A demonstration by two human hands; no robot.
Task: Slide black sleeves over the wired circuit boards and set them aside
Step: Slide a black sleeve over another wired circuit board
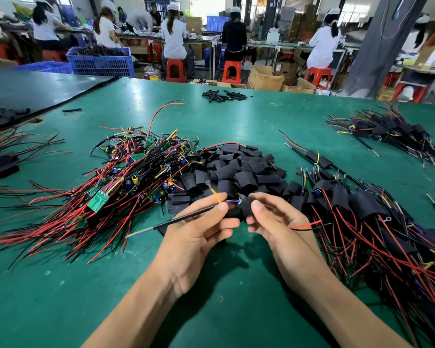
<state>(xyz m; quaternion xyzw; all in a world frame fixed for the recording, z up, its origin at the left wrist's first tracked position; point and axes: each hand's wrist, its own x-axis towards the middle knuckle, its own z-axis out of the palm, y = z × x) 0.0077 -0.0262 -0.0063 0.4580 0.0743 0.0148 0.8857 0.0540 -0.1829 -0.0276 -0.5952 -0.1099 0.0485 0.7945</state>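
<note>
Both hands are raised just above the green bench (pixel 236 310), close together and meeting over one wired board. The left hand (pixel 196 229) pinches a black cable (pixel 186 216) and a yellow wire (pixel 215 194) between thumb and fingers; the cable runs out leftward and ends in yellow and blue leads, while the yellow wire curls up to a small ring terminal. The right hand (pixel 276 219) is closed around a black sleeve (pixel 241 207), with purple and white wires showing at the sleeve's left mouth; the board itself cannot be seen. A red wire (pixel 305 225) and a black one stick out to the right from under the right hand's fingers. Just behind the hands lies a heap of loose sleeves (pixel 239 167). To its left, touching it, is a tangle of bare boards (pixel 136 169), green with red and black leads fanning out toward the left edge. To the right of the hands sits a pile of sleeved boards (pixel 377 217); another such pile (pixel 387 134) lies farther back on the right. A small cluster of thin black tubes (pixel 222 95) rests near the far edge.
</note>
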